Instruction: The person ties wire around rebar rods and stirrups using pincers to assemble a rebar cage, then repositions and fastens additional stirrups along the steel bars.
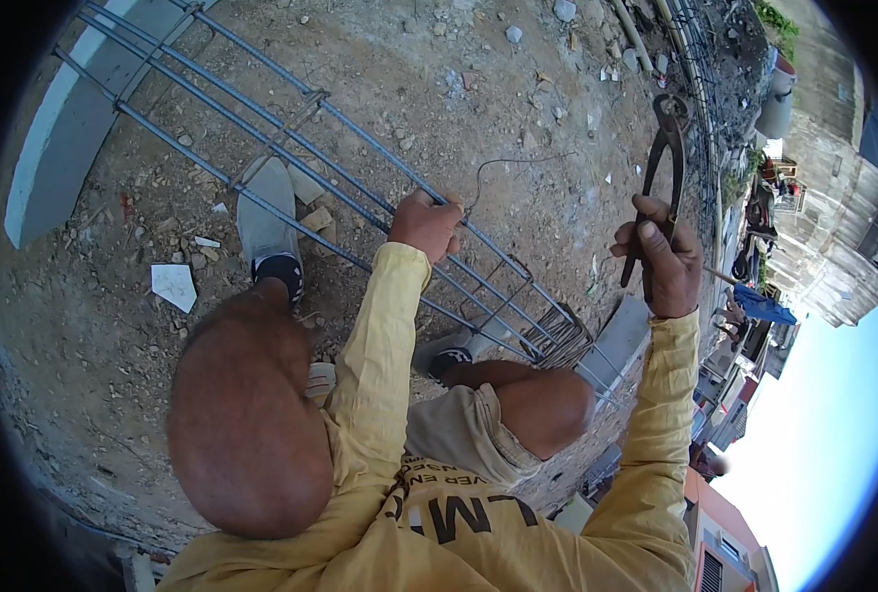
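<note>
So I'm crouched over a long cage of blue-grey ribbed steel bars [350, 185] that runs diagonally in front of me, over bare, stony brown dirt [390, 59]. My left hand [424, 227] is at the upper bars around mid-length, fingers curled in tight. A thin dark bent wire [493, 164] sticks out right by those fingertips, but honestly I can't tell if I'm pinching it or just the steel.

My right hand [664, 261] is up off to the side, well apart from the cage, fingers and thumb wrapped around the handles of some dark metal pincers [668, 158]. Their rounded head points away from me and the handles sit a bit apart.

Further down the cage there's a bunch of rusty-looking thin steel rings [562, 335] around the bars, next to a pale grey concrete block [624, 335]. The other end crosses a long pale slab [64, 148]. My left grey shoe [266, 217] is partly behind the bars, near a broken white tile [174, 286].
</note>
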Tool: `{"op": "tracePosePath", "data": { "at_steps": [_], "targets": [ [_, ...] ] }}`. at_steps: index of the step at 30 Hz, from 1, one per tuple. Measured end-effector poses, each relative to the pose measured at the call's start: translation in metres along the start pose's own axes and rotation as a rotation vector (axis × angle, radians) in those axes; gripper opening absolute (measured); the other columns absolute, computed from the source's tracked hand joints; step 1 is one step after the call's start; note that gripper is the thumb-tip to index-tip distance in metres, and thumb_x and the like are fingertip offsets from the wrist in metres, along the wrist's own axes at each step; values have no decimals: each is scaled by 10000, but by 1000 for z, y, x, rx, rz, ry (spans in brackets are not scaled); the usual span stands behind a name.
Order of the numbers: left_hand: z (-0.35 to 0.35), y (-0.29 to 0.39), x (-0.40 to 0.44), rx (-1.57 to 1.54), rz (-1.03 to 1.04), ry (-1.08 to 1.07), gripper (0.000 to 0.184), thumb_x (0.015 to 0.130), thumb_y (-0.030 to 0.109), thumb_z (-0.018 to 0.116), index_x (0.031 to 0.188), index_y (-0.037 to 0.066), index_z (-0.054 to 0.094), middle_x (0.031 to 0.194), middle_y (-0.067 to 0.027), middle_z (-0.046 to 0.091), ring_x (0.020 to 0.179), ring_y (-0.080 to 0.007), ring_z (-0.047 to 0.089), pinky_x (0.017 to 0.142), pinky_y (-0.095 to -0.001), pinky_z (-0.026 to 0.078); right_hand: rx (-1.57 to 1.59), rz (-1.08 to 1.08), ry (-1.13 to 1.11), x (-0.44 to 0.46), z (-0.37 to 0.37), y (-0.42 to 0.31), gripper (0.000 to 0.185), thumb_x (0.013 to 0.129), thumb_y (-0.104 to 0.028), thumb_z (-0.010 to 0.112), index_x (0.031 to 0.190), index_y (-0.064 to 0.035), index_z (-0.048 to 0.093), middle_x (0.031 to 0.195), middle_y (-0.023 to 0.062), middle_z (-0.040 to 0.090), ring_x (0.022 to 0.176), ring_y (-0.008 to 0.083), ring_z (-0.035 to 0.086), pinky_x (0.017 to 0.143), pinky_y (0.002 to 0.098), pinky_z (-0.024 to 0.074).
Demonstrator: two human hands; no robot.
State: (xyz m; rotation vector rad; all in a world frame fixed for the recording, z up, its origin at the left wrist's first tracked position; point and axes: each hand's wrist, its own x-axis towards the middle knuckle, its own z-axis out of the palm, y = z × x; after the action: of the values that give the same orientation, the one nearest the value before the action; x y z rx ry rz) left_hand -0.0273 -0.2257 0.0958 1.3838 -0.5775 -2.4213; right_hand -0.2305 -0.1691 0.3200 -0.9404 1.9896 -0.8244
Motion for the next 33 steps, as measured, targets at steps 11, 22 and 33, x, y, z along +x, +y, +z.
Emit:
{"op": "tracePosePath", "data": {
  "at_steps": [11, 22, 33],
  "targets": [
    [1, 1, -1, 5, -5, 7, 245, 822, 163, 674, 1013, 17, 625, 732, -40, 591, 424, -105, 502, 349, -250, 348, -1496, -365, -531, 31, 3, 65, 375, 812, -209, 693, 1142, -383, 658, 1358, 16, 478, 1415, 307, 246, 1143, 668, 111],
    [0, 2, -1, -17, 16, 12, 209, 819, 132, 635, 968, -13, 619, 705, -61, 596, 442, -127, 530, 387, -279, 385, -1619, -774, -643, 103, 17, 48, 366, 804, -186, 663, 1086, -420, 668, 1392, -8, 475, 1447, 270, 196, 1183, 626, 79],
    [1, 0, 1, -65, 7, 10, 201, 828, 126, 669, 978, 12, 602, 736, -53, 580, 402, -105, 486, 338, -252, 313, -1596, -1026, -730, 138, 23, 37, 356, 793, -141, 643, 1068, -366, 665, 1255, -63, 545, 1390, 238, 307, 1208, 553, 124]
  ]
}}
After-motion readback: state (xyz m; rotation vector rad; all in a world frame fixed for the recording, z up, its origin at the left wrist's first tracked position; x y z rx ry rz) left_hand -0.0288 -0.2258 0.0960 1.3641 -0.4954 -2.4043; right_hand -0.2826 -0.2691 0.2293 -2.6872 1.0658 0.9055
